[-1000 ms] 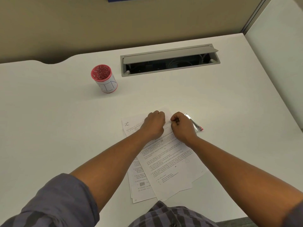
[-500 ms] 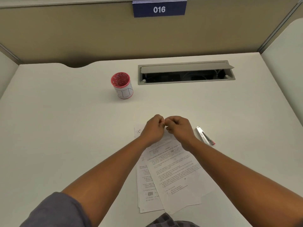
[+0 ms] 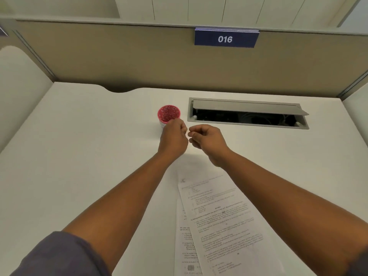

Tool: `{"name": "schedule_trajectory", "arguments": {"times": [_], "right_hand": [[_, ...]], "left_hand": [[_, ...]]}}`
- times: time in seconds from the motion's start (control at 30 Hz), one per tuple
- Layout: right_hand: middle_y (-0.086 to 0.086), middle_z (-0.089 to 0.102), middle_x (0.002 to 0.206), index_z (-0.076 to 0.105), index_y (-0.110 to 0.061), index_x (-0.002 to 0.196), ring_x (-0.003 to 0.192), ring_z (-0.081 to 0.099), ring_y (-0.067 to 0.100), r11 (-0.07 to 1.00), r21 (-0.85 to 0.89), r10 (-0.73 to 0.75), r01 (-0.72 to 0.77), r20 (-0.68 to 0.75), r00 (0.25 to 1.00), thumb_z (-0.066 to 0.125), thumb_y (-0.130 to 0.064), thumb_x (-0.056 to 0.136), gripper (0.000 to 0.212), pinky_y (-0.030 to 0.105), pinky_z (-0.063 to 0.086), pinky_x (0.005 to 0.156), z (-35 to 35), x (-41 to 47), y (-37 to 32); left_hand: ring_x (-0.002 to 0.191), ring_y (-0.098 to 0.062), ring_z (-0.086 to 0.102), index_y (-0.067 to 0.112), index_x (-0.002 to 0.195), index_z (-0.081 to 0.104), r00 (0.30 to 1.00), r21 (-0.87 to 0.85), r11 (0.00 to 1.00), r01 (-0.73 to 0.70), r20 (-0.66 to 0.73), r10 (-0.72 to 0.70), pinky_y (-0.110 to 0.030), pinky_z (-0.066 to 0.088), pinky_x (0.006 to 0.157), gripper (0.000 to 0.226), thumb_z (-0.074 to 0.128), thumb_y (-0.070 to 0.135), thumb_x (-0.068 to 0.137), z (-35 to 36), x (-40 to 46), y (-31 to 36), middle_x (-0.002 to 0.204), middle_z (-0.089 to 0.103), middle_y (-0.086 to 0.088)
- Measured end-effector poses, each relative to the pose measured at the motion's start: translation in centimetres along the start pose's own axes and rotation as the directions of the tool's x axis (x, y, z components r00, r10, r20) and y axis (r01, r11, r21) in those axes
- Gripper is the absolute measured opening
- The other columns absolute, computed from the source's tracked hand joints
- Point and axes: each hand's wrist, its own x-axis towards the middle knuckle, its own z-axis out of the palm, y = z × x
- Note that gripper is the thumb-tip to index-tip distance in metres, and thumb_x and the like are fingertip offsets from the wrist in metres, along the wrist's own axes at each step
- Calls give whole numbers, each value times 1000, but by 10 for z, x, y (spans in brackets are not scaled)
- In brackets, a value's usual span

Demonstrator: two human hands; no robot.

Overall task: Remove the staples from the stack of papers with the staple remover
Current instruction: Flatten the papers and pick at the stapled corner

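Observation:
The stack of printed papers (image 3: 223, 222) lies fanned on the white desk (image 3: 79, 156) at the lower right, with nothing touching it. Both hands are lifted past it toward the back of the desk. My left hand (image 3: 173, 137) has its fingers curled in, right beside the red-rimmed cup (image 3: 168, 114) and covering the cup's lower side. My right hand (image 3: 207, 139) is close to its right, thumb and forefinger pinched together. A tiny pale speck shows between the two hands' fingertips, too small to identify. The staple remover is not visible.
An open grey cable hatch (image 3: 247, 113) is set into the desk behind the right hand. A beige partition with a blue "016" sign (image 3: 226, 38) closes the back, and white side panels wall in the left and right edges.
Both hands have left the top edge of the papers and moved away from me to the red cup. The view has tilted upward, and the staple remover beside the papers is out of sight.

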Motion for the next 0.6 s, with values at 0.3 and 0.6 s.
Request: {"name": "schedule_trajectory", "arguments": {"times": [0.3, 0.6], "right_hand": [[12, 66, 130, 60, -15, 139, 120, 59, 29, 596, -738, -259, 315, 195, 946, 42, -7, 102, 42, 30, 45, 97, 28, 63, -34], [13, 58, 133, 50, -13, 147, 118, 56, 33, 389, -838, -259, 383, 300, 918, 46, -6, 100, 48, 41, 49, 95, 34, 73, -15]], "left_hand": [[119, -31, 59, 4, 129, 63, 999, 246, 969, 24, -45, -13, -36, 54, 97, 46, 77, 21, 89, -29, 52, -15, 131, 57, -16], [122, -32, 58, 5, 128, 64, 998, 248, 967, 61, -38, -53, -38, 56, 99, 42, 74, 23, 91, -27, 60, -17, 134, 55, -15]]}}
